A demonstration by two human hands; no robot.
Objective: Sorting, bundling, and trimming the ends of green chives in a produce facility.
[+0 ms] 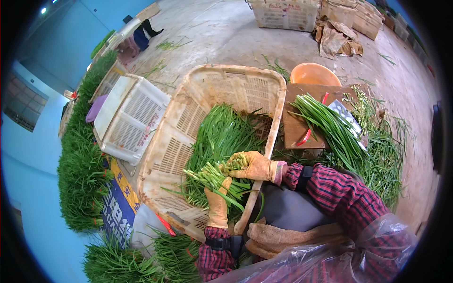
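Observation:
Over the near end of a large, dirty plastic crate [166,116], both my hands wear soiled rubber gloves. My left hand [217,207] grips a bunch of green leafy stalks [208,177], probably garlic chives, from below. Stalk ends are gathered under the curled fingers of my right hand [253,165], beside that bunch. More long green leaves [226,134] lie inside the crate. To the right, another bunch [325,127] rests across a wooden board [293,116] and a wide metal blade [343,113], with red strips [304,137] beside it.
An orange basin [315,74] stands behind the board. Cut trimmings [385,159] are heaped at right. Tied green bunches [81,177] line the left side, near a white crate [134,113]. More crates [286,14] and crumpled brown sheeting [338,39] are farther back.

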